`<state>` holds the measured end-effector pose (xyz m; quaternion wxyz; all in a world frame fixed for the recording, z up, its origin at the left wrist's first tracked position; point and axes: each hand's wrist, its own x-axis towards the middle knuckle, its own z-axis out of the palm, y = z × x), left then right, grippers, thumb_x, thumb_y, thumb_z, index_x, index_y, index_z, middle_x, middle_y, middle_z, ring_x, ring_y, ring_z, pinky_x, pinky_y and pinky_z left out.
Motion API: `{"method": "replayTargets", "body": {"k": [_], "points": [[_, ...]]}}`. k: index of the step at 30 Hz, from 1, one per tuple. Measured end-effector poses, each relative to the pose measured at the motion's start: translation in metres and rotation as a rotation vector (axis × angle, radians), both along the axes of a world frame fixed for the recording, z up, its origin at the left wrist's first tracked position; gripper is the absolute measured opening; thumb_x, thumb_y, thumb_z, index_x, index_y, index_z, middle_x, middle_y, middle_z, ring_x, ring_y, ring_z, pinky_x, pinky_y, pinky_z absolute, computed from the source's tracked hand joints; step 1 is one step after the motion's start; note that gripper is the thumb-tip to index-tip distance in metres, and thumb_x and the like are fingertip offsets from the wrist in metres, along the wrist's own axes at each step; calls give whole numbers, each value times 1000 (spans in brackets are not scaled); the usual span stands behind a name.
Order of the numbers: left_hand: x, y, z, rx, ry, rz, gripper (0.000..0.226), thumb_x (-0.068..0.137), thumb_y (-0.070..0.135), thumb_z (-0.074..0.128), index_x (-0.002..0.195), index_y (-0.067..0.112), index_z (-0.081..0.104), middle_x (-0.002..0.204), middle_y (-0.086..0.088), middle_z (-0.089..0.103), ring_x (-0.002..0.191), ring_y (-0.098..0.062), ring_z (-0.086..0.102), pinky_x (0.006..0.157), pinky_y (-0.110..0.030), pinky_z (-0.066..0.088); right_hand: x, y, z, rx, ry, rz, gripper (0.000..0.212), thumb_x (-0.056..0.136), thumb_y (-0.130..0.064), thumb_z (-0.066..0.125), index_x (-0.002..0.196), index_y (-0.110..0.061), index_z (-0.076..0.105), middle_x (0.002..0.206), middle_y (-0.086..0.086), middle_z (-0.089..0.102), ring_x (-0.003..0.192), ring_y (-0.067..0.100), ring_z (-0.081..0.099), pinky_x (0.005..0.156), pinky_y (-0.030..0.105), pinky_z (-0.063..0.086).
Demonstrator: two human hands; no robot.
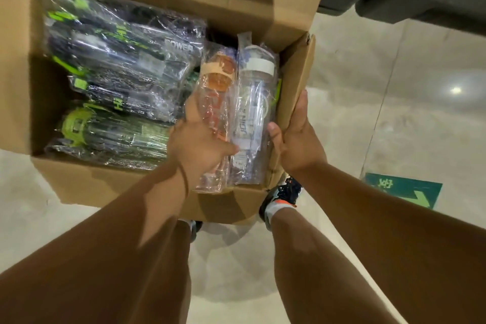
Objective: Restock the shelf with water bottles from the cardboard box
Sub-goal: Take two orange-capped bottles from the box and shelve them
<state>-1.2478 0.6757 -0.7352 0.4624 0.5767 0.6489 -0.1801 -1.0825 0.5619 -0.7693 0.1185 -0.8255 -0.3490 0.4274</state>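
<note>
Read in white on a dark wrapped bottle (147,45), at 1 o'clock from the middle of the cardboard box (236,8): "POWER".
Read lengthwise on the clear white-lidded bottle (252,102), at 3 o'clock in the box: "JOIN", rest lost in creased wrap.
Red lettering on the orange bottle (218,92) just beside it: illegible.
On a green floor sign (402,189), at 4 o'clock from the box: pale arrow, white characters too blurred to read.
</note>
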Motion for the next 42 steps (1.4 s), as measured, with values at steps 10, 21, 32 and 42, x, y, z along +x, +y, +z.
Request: {"method": "replayTargets", "body": {"k": [10,21,32,42], "points": [[-64,29,43,-215,-433,205,107,63,15,93,140,55,29,140,12,46,125,-15,55,98,-36,50,-7,3,5,87,-133,-152,78,98,-34,60,159,-23,12,163,3,21,145,25,31,119,40,30],[-105,15,62,-198,-338,449,124,55,14,98,146,52,24,111,10,71,94,-18,73,81,-46,58,-75,85,30,-448,73,243,119,91,-73,45,153,0,-25,166,18,-13,154,34,9,123,37,21],[-136,15,71,-243,-292,361,102,51,47,86,128,-11,52,79,-9,66,56,-17,64,46,-27,54,-79,73,-2,-144,534,-638,114,75,-5,86,157,-29,10,153,12,39,138,35,43,107,43,45],[-163,33,207,-182,-357,403,111,44,26,97,126,69,35,110,7,71,97,-17,72,84,-44,58,-36,66,220,-55,1127,-579,62,75,0,66,134,-14,55,110,17,69,100,34,69,85,49,59]]}}
